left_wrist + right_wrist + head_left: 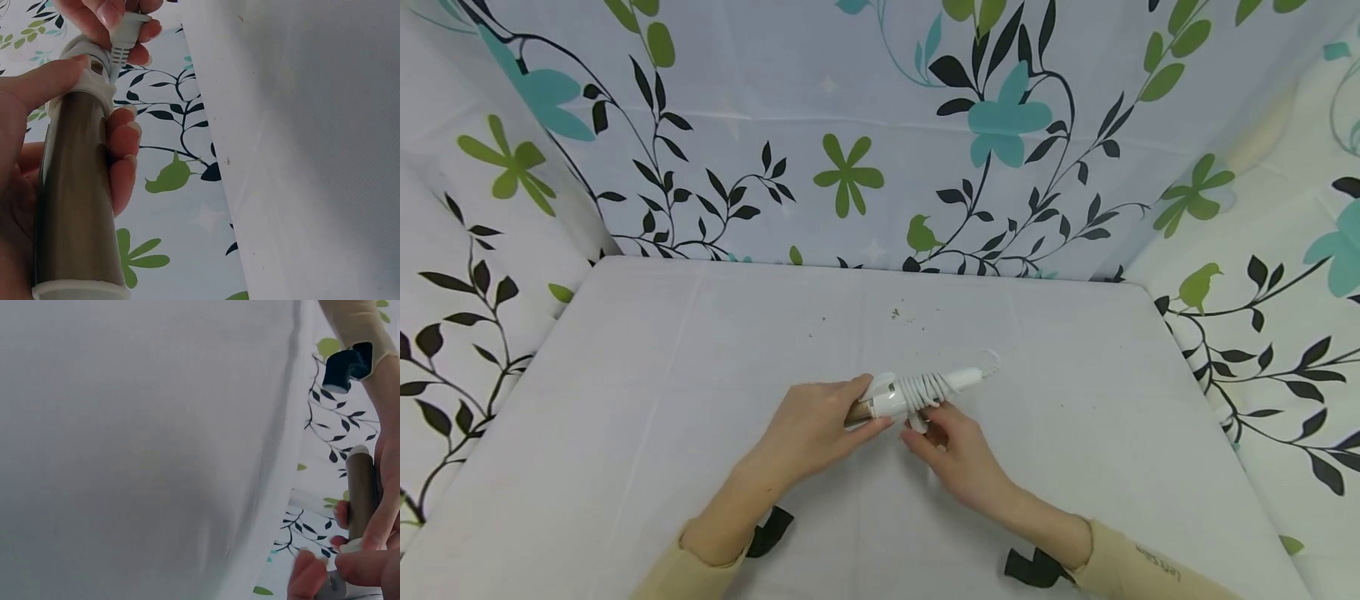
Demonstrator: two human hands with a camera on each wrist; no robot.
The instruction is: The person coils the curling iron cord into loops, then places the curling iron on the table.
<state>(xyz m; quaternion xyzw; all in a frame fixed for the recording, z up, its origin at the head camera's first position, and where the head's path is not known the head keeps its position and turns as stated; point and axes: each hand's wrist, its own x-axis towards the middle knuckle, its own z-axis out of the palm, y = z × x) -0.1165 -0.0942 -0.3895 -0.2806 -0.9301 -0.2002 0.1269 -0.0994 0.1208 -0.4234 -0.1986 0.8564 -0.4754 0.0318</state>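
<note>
A curling iron [889,402] with a white handle and a gold-brown barrel [78,194] is held over the middle of the table. My left hand [812,423] grips the barrel, its fingers wrapped around one side and the thumb laid along the handle end. White cord [925,388] is wound in several turns about the handle, which points to the right. My right hand [958,454] pinches the ridged white plug [128,32] close beside the wound cord. In the right wrist view, the barrel shows beyond blurred right fingers [362,567].
The white table [662,400] has small dark crumbs [895,314] scattered toward its far side. Leaf-patterned curtains [850,100] stand along the back and both sides. Dark straps [771,531] hang by both wrists.
</note>
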